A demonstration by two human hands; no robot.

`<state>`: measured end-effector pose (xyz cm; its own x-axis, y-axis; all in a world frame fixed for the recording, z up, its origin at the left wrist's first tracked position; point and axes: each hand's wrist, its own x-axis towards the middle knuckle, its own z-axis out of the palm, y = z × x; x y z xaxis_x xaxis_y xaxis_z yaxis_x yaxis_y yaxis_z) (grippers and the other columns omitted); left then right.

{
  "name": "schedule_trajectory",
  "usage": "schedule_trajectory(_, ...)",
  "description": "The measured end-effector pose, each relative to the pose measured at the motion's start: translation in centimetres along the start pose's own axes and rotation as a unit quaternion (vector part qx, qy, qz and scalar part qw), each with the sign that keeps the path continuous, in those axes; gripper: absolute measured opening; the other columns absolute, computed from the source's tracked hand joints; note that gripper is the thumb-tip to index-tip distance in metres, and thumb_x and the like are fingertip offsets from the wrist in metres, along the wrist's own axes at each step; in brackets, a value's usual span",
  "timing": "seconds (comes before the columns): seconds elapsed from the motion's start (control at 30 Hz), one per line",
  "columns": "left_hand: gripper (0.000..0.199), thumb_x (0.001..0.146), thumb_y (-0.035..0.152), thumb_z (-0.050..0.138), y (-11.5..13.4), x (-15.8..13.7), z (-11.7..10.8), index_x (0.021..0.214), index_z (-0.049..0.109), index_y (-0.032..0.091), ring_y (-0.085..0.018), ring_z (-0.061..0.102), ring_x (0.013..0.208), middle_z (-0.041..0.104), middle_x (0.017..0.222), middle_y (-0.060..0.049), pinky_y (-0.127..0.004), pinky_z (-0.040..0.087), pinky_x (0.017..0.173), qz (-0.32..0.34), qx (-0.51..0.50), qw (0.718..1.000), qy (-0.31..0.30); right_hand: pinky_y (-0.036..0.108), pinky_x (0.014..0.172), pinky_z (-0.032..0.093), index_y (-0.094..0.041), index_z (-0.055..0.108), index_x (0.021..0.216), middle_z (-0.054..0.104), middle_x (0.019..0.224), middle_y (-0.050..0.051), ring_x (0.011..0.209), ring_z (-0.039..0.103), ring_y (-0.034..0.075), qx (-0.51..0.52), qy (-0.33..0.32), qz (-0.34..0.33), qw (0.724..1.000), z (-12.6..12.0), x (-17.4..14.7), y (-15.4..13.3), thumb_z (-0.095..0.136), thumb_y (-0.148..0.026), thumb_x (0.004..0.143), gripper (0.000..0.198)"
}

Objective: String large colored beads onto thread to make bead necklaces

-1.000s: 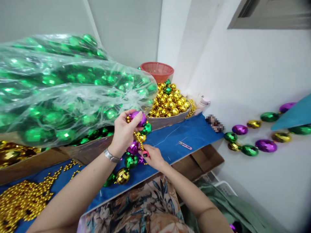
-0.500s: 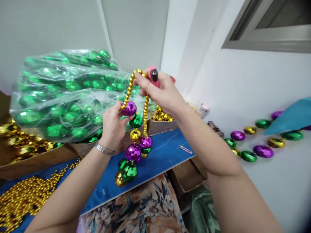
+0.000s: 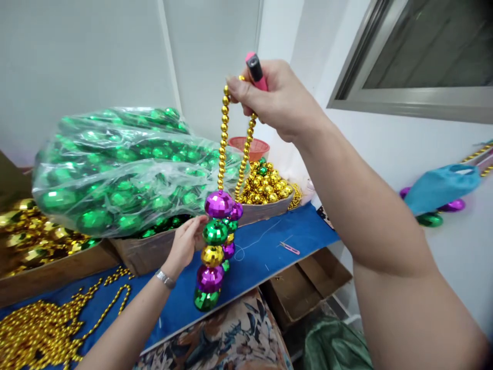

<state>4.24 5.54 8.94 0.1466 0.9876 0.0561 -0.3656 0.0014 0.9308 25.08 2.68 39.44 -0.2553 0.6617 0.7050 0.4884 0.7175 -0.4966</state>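
Note:
My right hand [image 3: 275, 97] is raised and closed, pinching the gold-bead top of a bead necklace [image 3: 223, 139]. Tucked in the same hand is a pink lighter [image 3: 258, 72] with a dark metal end. The necklace hangs down in a loop, its lower part made of large faceted purple, green and gold balls [image 3: 212, 255]. Beside these balls is my left hand [image 3: 188, 240], fingers stretched towards them and holding nothing that shows. Its fingertips are at the edge of the green ball; whether they touch it I cannot tell.
On the blue table [image 3: 262, 241] lie thread pieces, pink thread snips [image 3: 289, 248] and a heap of gold bead strands [image 3: 42, 329]. Behind stand a plastic bag of green balls [image 3: 115, 169], boxes of gold balls [image 3: 265, 185] and a red basket [image 3: 250, 146]. Finished-looking strands hang under a blue cloth [image 3: 442, 187].
My right hand has lifted the necklace higher, so it now hangs stretched downwards. My left hand has let go of the upper purple ball and moved lower.

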Motion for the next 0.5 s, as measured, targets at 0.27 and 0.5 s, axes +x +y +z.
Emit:
schedule_trajectory(0.27,0.061,0.077,0.062,0.06,-7.7,-3.1,-4.7,0.116,0.066,0.015,-0.033,0.058,0.115,0.06,0.128,-0.019,-0.042,0.046,0.093,-0.09,0.04,0.991,-0.093,0.026,0.045,0.035,-0.025,0.049,0.063,0.048,0.056,-0.002,0.052,0.045,0.013,-0.09,-0.017,0.007,0.996,-1.6,2.0,-3.4,0.073,-0.049,0.075,0.036)
schedule_trajectory(0.5,0.087,0.062,0.046,0.081,-14.5,-5.1,-1.9,0.138,0.047,0.021,-0.035,0.038,0.135,0.043,0.147,-0.015,-0.041,0.041,0.104,-0.07,0.099,0.981,-0.153,0.027,0.045,0.029,-0.022,0.058,0.067,0.041,0.048,-0.006,0.047,0.04,0.009,-0.183,-0.03,-0.01,0.983,-4.6,3.1,-4.9,0.077,-0.036,0.073,0.025)
